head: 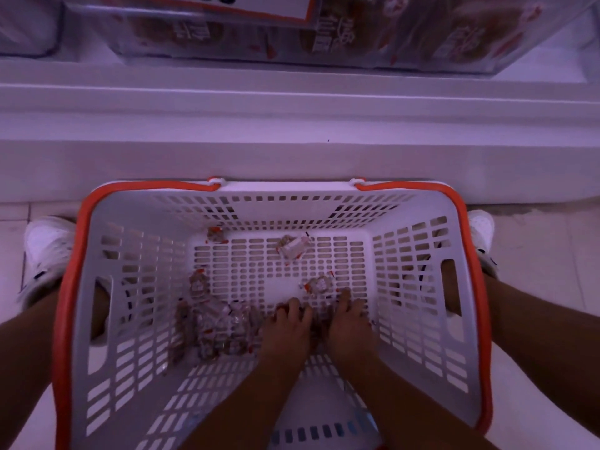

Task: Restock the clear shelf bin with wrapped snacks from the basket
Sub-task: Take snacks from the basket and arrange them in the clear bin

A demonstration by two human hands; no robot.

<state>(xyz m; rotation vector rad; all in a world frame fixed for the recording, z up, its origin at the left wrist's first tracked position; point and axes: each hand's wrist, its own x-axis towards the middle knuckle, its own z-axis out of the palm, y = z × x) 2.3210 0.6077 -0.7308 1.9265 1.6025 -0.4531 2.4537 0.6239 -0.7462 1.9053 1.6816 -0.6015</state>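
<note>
A white slotted basket [418, 228] with an orange rim stands on the floor against the shelf base. Wrapped snacks lie on its bottom: a pile [214, 329] at the near left and loose ones further back, such as a wrapped snack [293, 246] and another wrapped snack [319, 285]. Both my hands reach down into the basket side by side. My left hand [285, 329] and my right hand [349, 323] curl their fingers over a clump of snacks [319, 319] between them. The clear shelf bin [324, 40] holding packed snacks sits on the shelf above.
The white shelf ledge [292, 125] juts out between the bin and the basket. A price label [272, 4] hangs on the bin's front. Another clear bin [26, 30] stands at the far left. My white shoes [48, 245] flank the basket on the tiled floor.
</note>
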